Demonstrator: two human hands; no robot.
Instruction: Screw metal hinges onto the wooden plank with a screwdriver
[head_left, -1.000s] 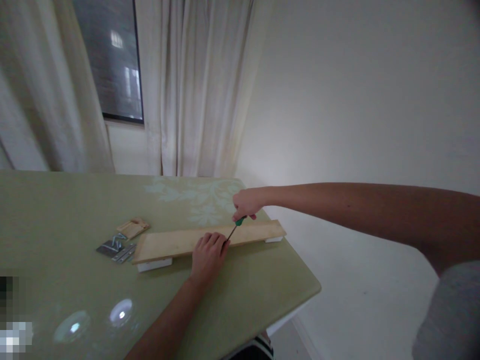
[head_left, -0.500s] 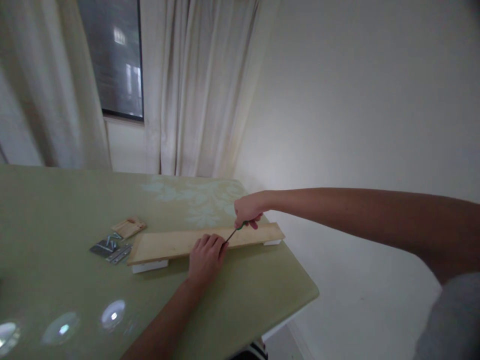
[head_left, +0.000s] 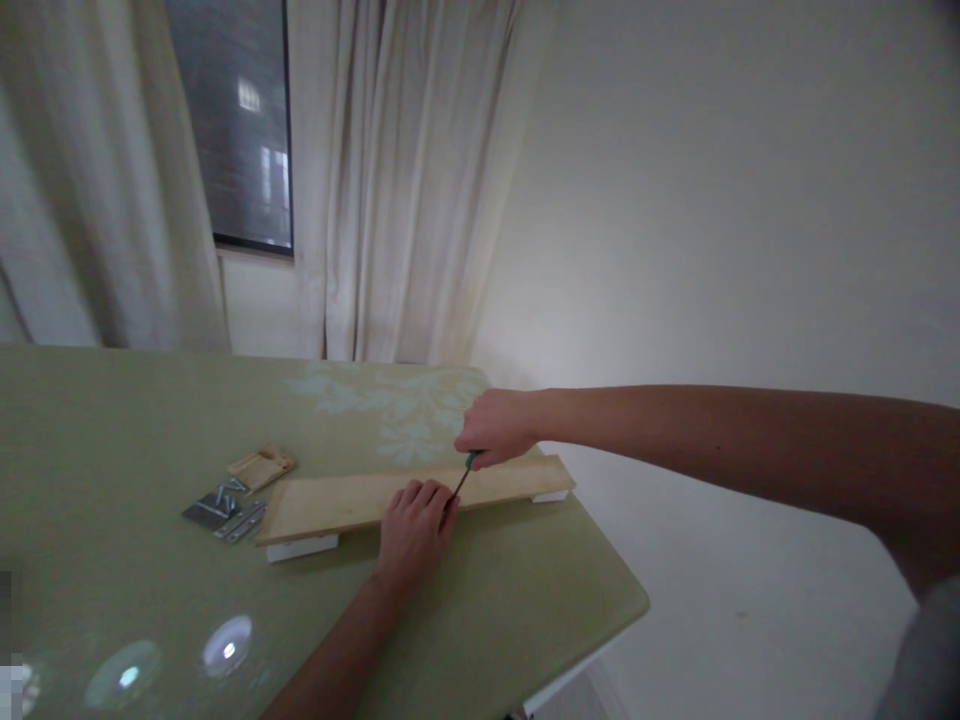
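Note:
A long pale wooden board point(head_left: 330, 502) lies across the table, raised on white supports. My right hand point(head_left: 496, 428) is closed round the green handle of a screwdriver point(head_left: 460, 482), whose shaft slants down toward the board's near edge. Beside the shaft's lower end, my left hand point(head_left: 414, 522) grips the board at its near edge, fingers bent over the top and pressed together. The screwdriver's tip, and anything under it, is hidden by the left fingers.
Left of the board lie several screws point(head_left: 226, 494), flat metal strips point(head_left: 241, 522), a dark flat packet point(head_left: 204, 512) and a small wooden piece point(head_left: 261, 466). The green table's point(head_left: 525, 620) right edge lies near a white wall. Curtains hang behind.
My right hand has turned the screwdriver's handle and shifted slightly left, so the shaft stands steeper. The left hand keeps its place on the board. The view has tilted slightly.

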